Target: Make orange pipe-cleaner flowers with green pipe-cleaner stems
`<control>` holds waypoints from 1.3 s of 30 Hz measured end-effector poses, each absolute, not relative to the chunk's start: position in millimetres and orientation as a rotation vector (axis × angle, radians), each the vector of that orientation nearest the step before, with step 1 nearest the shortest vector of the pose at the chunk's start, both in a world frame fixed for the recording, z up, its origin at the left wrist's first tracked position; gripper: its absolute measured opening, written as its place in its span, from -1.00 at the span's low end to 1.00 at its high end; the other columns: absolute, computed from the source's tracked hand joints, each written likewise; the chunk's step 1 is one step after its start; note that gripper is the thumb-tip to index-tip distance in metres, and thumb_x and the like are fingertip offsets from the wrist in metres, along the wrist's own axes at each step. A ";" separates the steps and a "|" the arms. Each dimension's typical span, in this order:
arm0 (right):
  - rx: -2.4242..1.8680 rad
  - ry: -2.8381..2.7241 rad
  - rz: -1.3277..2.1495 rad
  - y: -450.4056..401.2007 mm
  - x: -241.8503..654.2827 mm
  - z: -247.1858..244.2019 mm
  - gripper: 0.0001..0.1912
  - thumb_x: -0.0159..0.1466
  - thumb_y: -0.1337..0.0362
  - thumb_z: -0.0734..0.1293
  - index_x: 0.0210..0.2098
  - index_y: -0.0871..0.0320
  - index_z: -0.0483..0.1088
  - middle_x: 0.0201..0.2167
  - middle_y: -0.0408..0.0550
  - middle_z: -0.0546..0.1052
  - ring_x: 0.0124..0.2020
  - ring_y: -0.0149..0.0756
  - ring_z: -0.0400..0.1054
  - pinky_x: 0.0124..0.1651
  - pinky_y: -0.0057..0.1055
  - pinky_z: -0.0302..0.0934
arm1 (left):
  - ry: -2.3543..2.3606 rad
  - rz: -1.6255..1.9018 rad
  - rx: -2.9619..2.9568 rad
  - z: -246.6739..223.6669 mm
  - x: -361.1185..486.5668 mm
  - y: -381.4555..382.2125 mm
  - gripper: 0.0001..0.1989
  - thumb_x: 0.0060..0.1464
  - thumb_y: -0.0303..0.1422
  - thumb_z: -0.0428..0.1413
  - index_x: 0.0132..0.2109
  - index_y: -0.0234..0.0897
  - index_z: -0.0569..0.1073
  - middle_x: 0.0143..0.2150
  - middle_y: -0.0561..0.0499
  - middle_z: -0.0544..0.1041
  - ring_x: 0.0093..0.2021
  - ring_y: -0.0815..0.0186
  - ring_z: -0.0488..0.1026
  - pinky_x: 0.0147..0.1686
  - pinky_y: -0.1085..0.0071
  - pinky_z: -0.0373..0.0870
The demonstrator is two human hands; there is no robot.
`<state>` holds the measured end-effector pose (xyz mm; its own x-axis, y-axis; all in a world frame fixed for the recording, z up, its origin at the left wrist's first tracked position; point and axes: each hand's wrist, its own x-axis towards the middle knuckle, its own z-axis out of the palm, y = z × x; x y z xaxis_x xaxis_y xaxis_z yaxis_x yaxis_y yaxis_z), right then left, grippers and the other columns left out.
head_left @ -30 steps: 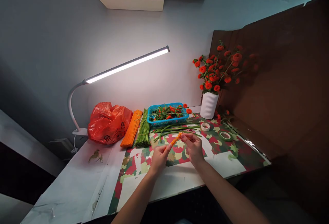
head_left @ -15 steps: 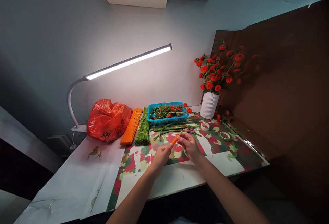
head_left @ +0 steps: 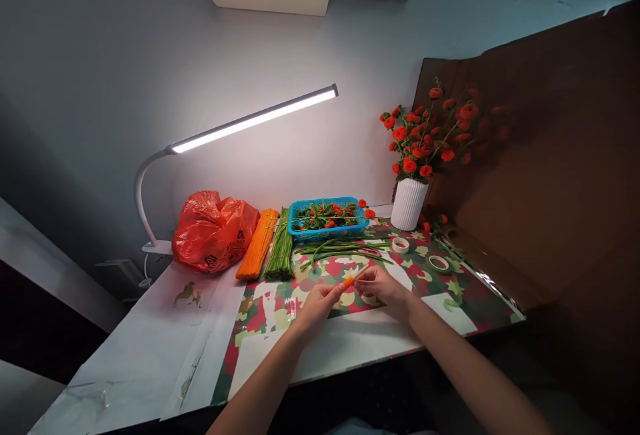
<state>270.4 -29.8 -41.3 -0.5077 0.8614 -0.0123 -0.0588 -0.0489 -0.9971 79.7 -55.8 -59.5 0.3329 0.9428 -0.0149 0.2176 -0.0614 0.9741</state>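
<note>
Between both hands, over the middle of the table, is a thin pale stick (head_left: 362, 270) with an orange pipe cleaner (head_left: 349, 282) coiled round it. My left hand (head_left: 319, 305) pinches the coil's lower end between thumb and finger. With its fingertips closed at the stick and the coil's upper end, my right hand (head_left: 384, 286) hides part of both. Just beyond the hands lie loose green stems (head_left: 345, 246). Farther left are a bundle of orange pipe cleaners (head_left: 257, 246) and a bundle of green ones (head_left: 280, 248).
A blue basket (head_left: 327, 232) holds green and orange flower pieces. To the right are a white tape roll (head_left: 400, 245), a green tape roll (head_left: 439, 263) and a white vase (head_left: 409, 204) of orange flowers. An orange plastic bag (head_left: 215, 232) sits by the lamp (head_left: 255, 120).
My right hand has turned and moved slightly right and down. The stick now leans farther right, and the orange coil on it looks shorter. The whole view has shifted slightly.
</note>
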 end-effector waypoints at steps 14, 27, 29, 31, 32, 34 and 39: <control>-1.332 -2.725 0.867 -17.5 283.8 15.0 -0.85 0.07 0.43 0.32 -0.43 0.22 0.55 -0.59 -0.13 0.47 -0.59 -0.46 0.21 -0.52 -0.51 0.00 | 1.538 0.629 2.143 -51.6 90.1 -68.8 -0.59 0.03 -0.14 0.00 -0.63 -0.27 0.11 -0.70 0.14 0.06 -0.64 0.44 -0.05 -0.55 0.37 -0.24; -1.467 -2.246 -0.266 -51.7 242.7 -0.9 -0.82 0.22 0.43 0.26 -0.47 0.19 0.45 -0.43 -0.03 0.49 -0.36 -0.28 0.35 -0.38 -0.43 0.06 | 1.602 1.021 1.778 -51.9 89.8 -63.5 -0.49 0.04 -0.02 -0.01 -0.67 -0.24 0.04 -0.70 0.13 0.05 -0.62 0.42 -0.02 -0.56 0.40 -0.20; -1.359 -2.100 -0.260 -52.4 237.9 -10.4 -0.83 0.24 0.41 0.25 -0.43 0.18 0.46 -0.42 -0.04 0.49 -0.35 -0.28 0.36 -0.34 -0.43 0.11 | 1.526 1.115 1.684 -53.5 88.4 -60.7 -0.47 0.03 0.02 -0.02 -0.67 -0.24 0.04 -0.68 0.15 0.02 -0.61 0.43 -0.03 -0.57 0.41 -0.19; -1.226 -1.957 -0.199 -52.4 231.9 -17.0 -0.84 0.26 0.39 0.24 -0.38 0.17 0.46 -0.40 -0.05 0.50 -0.32 -0.28 0.37 -0.29 -0.43 0.15 | 1.427 1.189 1.552 -55.0 87.5 -57.5 -0.44 -0.02 0.09 0.00 -0.67 -0.23 0.02 -0.67 0.16 -0.02 -0.61 0.46 -0.06 -0.58 0.42 -0.18; -1.165 -1.884 -0.148 -52.1 228.3 -19.1 -0.84 0.26 0.38 0.25 -0.37 0.16 0.47 -0.39 -0.05 0.51 -0.31 -0.29 0.37 -0.27 -0.42 0.18 | 1.377 1.210 1.476 -55.6 87.4 -55.9 -0.42 -0.06 0.12 0.01 -0.66 -0.23 0.02 -0.67 0.17 -0.03 -0.62 0.47 -0.07 -0.59 0.43 -0.18; -1.066 -1.737 -0.021 -50.8 219.9 -21.3 -0.85 0.25 0.36 0.26 -0.38 0.15 0.47 -0.40 -0.06 0.52 -0.31 -0.30 0.38 -0.24 -0.41 0.22 | 1.292 1.207 1.314 -56.2 87.8 -52.9 -0.41 -0.13 0.17 0.02 -0.66 -0.21 0.03 -0.68 0.19 -0.04 -0.65 0.49 -0.10 -0.62 0.45 -0.20; -1.008 -1.346 0.443 -42.8 196.1 -23.8 -0.89 0.15 0.26 0.35 -0.45 0.14 0.50 -0.38 -0.02 0.54 -0.33 -0.27 0.41 -0.44 -0.44 0.24 | 1.190 1.093 0.893 -52.0 89.6 -49.8 -0.41 -0.25 0.20 0.09 -0.64 -0.19 0.03 -0.73 0.26 -0.09 -0.74 0.55 -0.19 -0.72 0.51 -0.27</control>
<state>196.1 -42.8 -23.8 0.2254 0.7748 0.5907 0.2726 0.5320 -0.8017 89.6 -49.8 -52.0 0.0261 0.9662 -0.2564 -0.1735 0.2570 0.9507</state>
